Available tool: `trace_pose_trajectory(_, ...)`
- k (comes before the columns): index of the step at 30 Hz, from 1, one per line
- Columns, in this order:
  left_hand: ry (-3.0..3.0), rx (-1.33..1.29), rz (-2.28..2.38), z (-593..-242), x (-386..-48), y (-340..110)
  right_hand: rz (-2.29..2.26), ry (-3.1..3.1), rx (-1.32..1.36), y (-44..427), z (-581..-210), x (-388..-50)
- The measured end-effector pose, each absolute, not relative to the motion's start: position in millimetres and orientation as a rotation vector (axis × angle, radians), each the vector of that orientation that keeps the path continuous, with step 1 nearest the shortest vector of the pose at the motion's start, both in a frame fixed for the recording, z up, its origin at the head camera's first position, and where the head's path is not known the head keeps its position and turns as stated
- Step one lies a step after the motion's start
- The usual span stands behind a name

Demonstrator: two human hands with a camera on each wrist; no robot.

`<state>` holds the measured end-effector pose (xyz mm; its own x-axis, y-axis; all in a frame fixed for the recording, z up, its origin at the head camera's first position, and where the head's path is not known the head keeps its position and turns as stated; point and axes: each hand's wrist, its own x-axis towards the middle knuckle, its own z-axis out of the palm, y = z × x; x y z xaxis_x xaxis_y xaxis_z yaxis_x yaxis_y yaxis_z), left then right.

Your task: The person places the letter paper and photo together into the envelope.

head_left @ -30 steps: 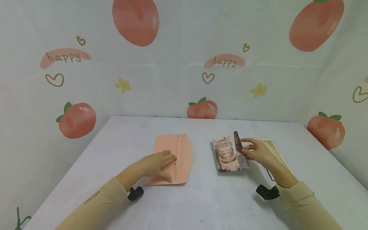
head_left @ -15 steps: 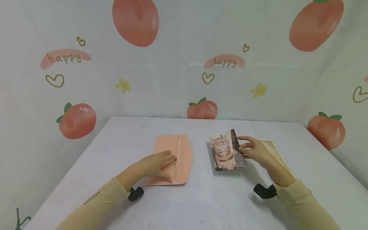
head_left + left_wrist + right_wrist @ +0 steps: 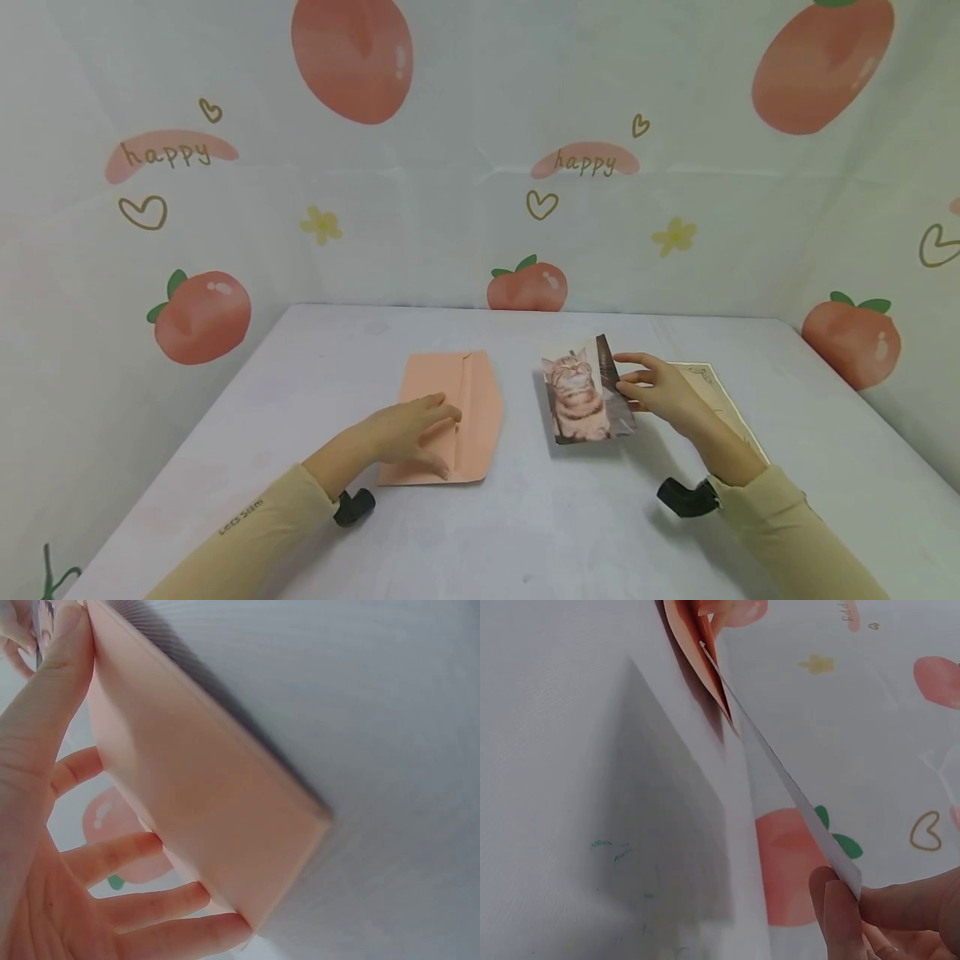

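Observation:
A salmon-pink envelope lies on the table with its flap pointing right. My left hand rests on it, thumb and fingertips touching the paper; in the left wrist view, the fingers lie fairly straight against the envelope. To the right, a postcard with a cat picture is raised off the table and tilted. My right hand pinches its right edge between thumb and fingers. The right wrist view shows the postcard nearly edge-on, its shadow on the table below.
A cream card with a thin decorated border lies under the right forearm, partly hidden. Each wrist carries a black camera mount. Behind the white table hangs a fruit-printed cloth.
The right hand has moved a little left with the postcard, which now stands slightly closer to the envelope. My left hand and the envelope have stayed put.

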<state>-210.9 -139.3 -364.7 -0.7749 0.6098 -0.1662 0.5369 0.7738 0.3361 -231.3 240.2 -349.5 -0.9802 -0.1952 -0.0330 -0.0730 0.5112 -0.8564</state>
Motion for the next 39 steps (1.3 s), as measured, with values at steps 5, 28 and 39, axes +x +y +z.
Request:
trace_pose_trajectory(5,2.703,0.898,0.396,-363.5,-209.9,-139.0,-1.482,2.612,-0.25,236.0,-348.5,-231.5)
trace_pose_trajectory(28,2.708,0.904,0.374,-363.8,-209.7,-138.3,-1.487,2.607,-0.274,215.7,-348.8,-236.5)
trace_pose_trajectory(39,2.711,0.92,0.353,-364.1,-211.1,-139.5,-1.483,2.588,-0.293,207.3,-347.2,-237.6)
